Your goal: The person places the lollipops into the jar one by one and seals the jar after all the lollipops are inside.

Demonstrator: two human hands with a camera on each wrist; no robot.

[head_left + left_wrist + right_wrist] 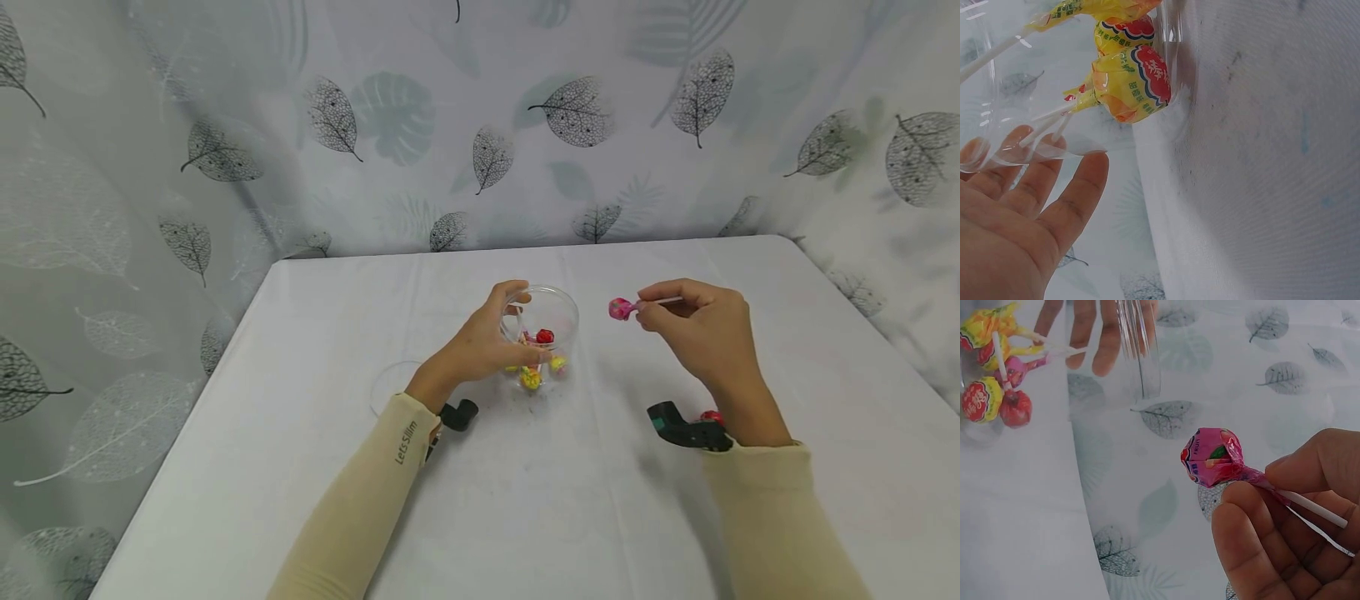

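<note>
My left hand (pixel 486 340) grips a clear plastic jar (pixel 558 315) around its side, thumb in front and fingers behind. Inside lie several wrapped lollipops: yellow ones (pixel 1132 87), a red one (pixel 1016 409) and a pinkish-purple one (pixel 1015 370), their white sticks pointing up toward the mouth. To the right of the jar, my right hand (pixel 701 333) pinches a pink lollipop (pixel 1213 457) between thumb and index finger, just below its wrapped head. The candy faces the jar and is held in the air, apart from it.
A clear round lid or ring (pixel 377 385) lies on the white table (pixel 487 517), partly behind the left wrist. Something red (pixel 712 417) shows beside the right wrist, mostly hidden by the black wrist camera (pixel 686 429). A leaf-print curtain (pixel 420 167) surrounds the table.
</note>
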